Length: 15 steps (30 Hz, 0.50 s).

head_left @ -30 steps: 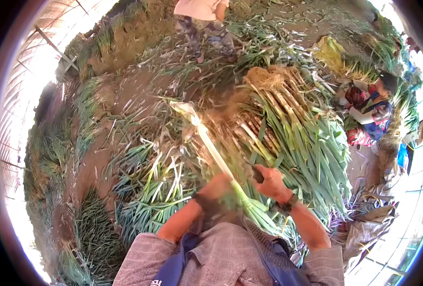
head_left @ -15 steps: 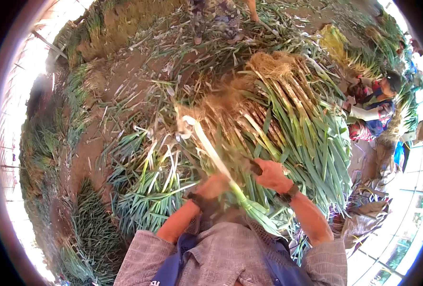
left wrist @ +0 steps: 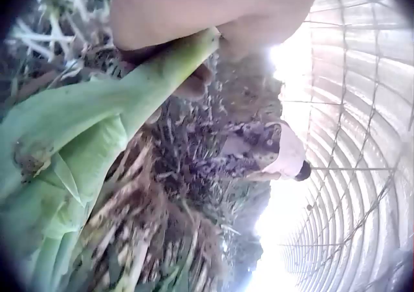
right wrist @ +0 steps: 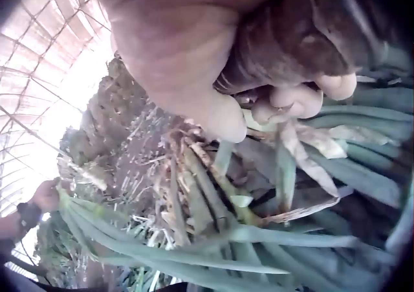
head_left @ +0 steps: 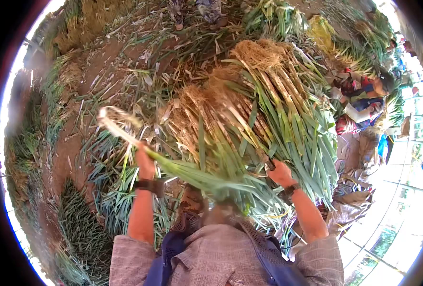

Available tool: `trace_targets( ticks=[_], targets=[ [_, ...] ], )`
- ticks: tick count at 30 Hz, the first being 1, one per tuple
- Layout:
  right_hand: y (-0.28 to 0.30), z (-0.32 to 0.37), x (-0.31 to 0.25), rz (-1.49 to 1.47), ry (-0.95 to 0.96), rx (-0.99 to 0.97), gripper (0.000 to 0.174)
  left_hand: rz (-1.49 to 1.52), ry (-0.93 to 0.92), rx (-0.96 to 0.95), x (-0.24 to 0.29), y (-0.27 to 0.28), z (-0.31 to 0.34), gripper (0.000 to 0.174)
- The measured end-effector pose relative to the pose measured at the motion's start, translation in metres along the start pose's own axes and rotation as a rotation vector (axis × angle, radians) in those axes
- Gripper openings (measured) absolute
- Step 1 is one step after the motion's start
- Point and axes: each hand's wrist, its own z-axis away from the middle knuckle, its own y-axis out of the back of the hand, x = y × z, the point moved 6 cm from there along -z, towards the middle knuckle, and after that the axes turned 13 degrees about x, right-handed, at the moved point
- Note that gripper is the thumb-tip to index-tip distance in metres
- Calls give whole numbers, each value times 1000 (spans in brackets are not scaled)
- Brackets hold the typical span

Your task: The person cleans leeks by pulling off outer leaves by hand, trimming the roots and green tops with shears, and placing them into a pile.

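In the head view my left hand (head_left: 145,164) grips one leek (head_left: 185,172) by its stalk, white root end up to the left, green leaves trailing right across my front. The left wrist view shows the fingers of this hand (left wrist: 207,17) curled round the stalk of the leek (left wrist: 77,136). My right hand (head_left: 280,174) is over the leaves of the big leek pile (head_left: 288,102). Up close, that hand (right wrist: 194,52) grips a dark brown object (right wrist: 284,39), perhaps a handle; dry leaf strips (right wrist: 307,159) hang by its fingertips.
Loose trimmed leaves (head_left: 121,176) cover the ground at left. Someone in patterned trousers (head_left: 209,9) stands at the top; another person (head_left: 366,102) sits at right beyond the pile. A yellow sack (head_left: 321,31) lies behind it, and a grey-brown sheet (head_left: 350,207) at lower right.
My left hand has moved left and up, carrying the leek, whose leaves now spread across between my hands. My right hand has shifted slightly to the right.
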Motion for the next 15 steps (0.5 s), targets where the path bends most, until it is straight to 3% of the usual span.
trace_targets(
  ticks=[4,5,6,7,8,10,11,12,13,14,15],
  targets=[
    [-4,-21,2,62,56,-71,31,52,-187,39,99,67,-72,22],
    [-6,-29,-4,65,61,-78,31,48,-212,117,132,73,-59,22],
    [-9,-36,-10,44,51,-90,32,56,-279,48,153,97,-80,23],
    [-11,-44,-14,24,42,-103,34,59,-301,146,176,117,-80,20],
    [-24,-60,-10,35,47,-72,36,-25,-334,264,198,143,-88,23],
    [-22,-79,-32,34,72,-61,39,-299,-445,376,235,182,-84,32],
    [-18,-90,-48,27,91,-42,41,-299,-444,386,247,215,-101,32],
    [-16,-101,-60,28,96,-49,41,-553,-496,486,263,258,-124,37],
    [-16,-112,-70,55,79,-104,42,-811,-542,582,269,288,-136,43],
    [-19,-122,-77,84,60,-160,43,-817,-538,589,260,308,-139,43],
    [-20,-133,-83,86,62,-170,43,-1175,-834,723,258,318,-131,48]
  ],
)
